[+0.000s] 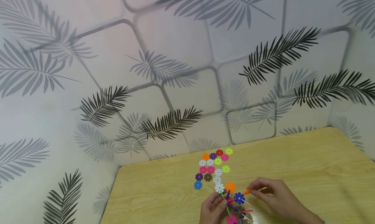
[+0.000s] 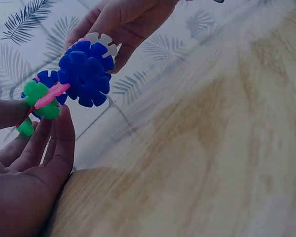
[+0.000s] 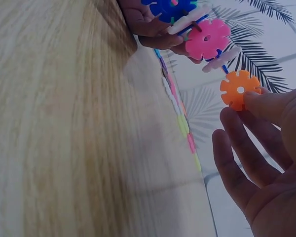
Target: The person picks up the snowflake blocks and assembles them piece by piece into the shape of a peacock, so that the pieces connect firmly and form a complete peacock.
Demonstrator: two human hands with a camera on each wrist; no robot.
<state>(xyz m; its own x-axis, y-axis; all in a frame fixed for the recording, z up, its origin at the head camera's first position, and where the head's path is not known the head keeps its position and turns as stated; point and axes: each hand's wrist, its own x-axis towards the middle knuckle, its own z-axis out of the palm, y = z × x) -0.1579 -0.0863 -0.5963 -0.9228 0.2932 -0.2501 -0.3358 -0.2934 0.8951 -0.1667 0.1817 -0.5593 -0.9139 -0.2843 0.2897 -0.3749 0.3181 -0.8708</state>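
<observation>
My left hand (image 1: 212,208) holds an assembly of interlocking notched plastic discs near the table's front. Its thumb and fingers grip it around a green disc (image 2: 33,93), beside a pink disc (image 2: 52,95). Dark blue discs (image 2: 86,74) stick out from it towards the right hand. In the head view a blue disc (image 1: 239,198) and an orange disc (image 1: 230,187) show on its upper side. My right hand (image 1: 273,196) pinches a single orange disc (image 3: 240,90) between thumb and fingers. That disc's edge is right by the white and blue discs at the assembly's end.
Loose flat discs lie on the wooden table (image 1: 158,191) beyond the hands, among them a light blue disc (image 1: 198,185), a brown disc (image 1: 208,177), a red disc (image 1: 219,152) and several white ones. A leaf-patterned wall (image 1: 187,97) rises behind the table.
</observation>
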